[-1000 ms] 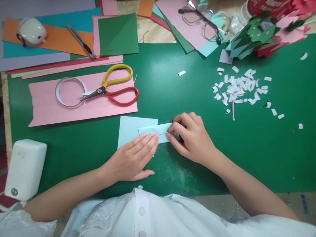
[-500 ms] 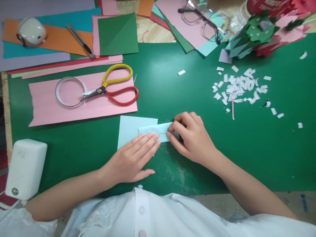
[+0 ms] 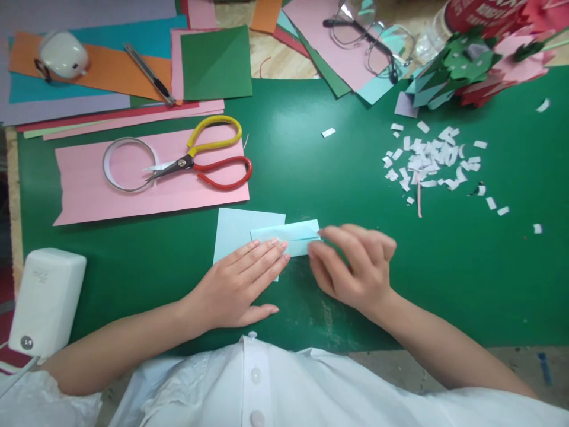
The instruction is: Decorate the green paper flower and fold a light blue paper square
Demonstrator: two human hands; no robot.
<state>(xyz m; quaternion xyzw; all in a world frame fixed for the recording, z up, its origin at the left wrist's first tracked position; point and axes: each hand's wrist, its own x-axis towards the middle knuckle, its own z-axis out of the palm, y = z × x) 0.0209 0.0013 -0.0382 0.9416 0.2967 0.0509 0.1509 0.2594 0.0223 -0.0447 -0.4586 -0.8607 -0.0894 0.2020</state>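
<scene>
A pale blue paper (image 3: 240, 228) lies on the green mat (image 3: 311, 154), with a folded strip (image 3: 291, 235) of it turned over along its right part. My left hand (image 3: 242, 284) lies flat on the paper, fingers stretched out and fingertips on the folded strip. My right hand (image 3: 355, 264) is just right of the strip's end, fingers loosely curled and slightly blurred, holding nothing that I can see.
Scissors (image 3: 202, 161) with yellow and red handles and a tape ring (image 3: 128, 164) lie on pink paper (image 3: 89, 190). Coloured sheets, a utility knife (image 3: 149, 74) and glasses (image 3: 368, 38) are at the back. White paper scraps (image 3: 431, 160) are right, a white box (image 3: 47, 299) left.
My right hand has come off the end of the folded strip and moved slightly right and towards me. The strip's right end now shows. My left hand has stayed put.
</scene>
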